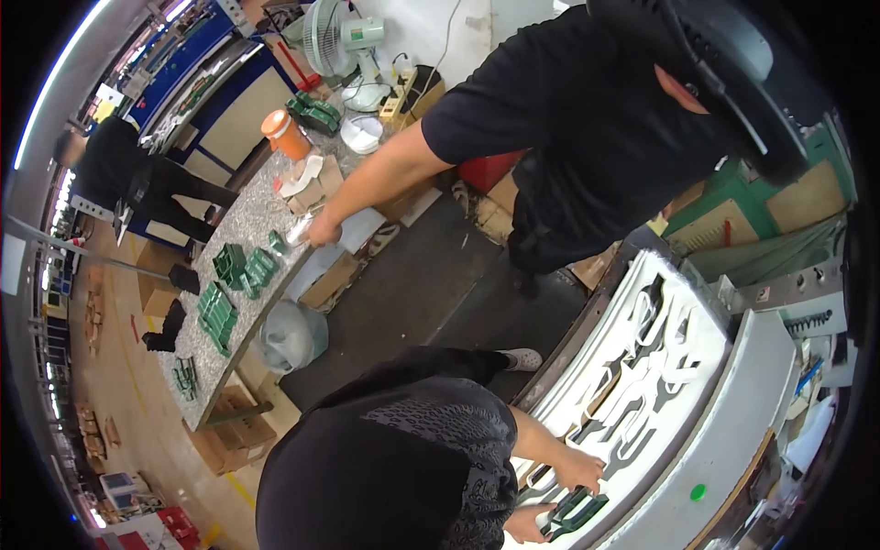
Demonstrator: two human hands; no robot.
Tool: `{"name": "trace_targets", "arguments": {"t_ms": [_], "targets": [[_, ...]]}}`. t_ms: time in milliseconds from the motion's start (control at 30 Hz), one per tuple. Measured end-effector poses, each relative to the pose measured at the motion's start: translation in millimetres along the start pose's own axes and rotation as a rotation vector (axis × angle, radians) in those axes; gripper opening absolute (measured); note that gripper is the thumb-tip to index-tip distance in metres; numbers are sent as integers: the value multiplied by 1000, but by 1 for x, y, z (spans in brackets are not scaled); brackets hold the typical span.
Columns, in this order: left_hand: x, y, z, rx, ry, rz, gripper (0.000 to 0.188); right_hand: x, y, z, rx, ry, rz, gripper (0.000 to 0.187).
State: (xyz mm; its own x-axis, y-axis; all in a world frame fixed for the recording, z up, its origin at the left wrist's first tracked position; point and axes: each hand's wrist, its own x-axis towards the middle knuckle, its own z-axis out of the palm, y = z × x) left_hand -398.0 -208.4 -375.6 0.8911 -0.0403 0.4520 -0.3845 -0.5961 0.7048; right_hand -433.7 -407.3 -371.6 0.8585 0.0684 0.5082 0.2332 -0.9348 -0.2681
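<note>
At the lower right, my left hand [577, 469] is bent down over a white moulded bed [632, 440], its fingers closed at the upper end of a dark green slotted plastic part [579, 515]. My right hand [528, 525] grips the near end of the same part, with the thumb along its edge. The undersides of my fingers are hidden. The part lies low against the bed, which has raised white loops and dark recesses. Whether the part touches the bed, I cannot tell.
A co-worker in black [587, 128] stands opposite, one hand [323, 229] on something pale over a speckled table [261, 316]. Green moulded parts [217, 316], an orange jug [286, 135] and a fan [330, 41] are there. A bagged bin [291, 337] stands below. Another person [137, 170] is farther left.
</note>
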Motion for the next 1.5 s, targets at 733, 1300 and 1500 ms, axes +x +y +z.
{"name": "trace_targets", "arguments": {"t_ms": [733,1300,1500], "targets": [[12,38,-35,81,-218,-107,52,6,-23,-32,233,-9,466,79],[7,35,-30,133,-168,-76,53,10,-23,-34,258,-26,504,70],[7,29,-25,92,-123,-98,50,8,-18,-29,228,-63,501,74]]}}
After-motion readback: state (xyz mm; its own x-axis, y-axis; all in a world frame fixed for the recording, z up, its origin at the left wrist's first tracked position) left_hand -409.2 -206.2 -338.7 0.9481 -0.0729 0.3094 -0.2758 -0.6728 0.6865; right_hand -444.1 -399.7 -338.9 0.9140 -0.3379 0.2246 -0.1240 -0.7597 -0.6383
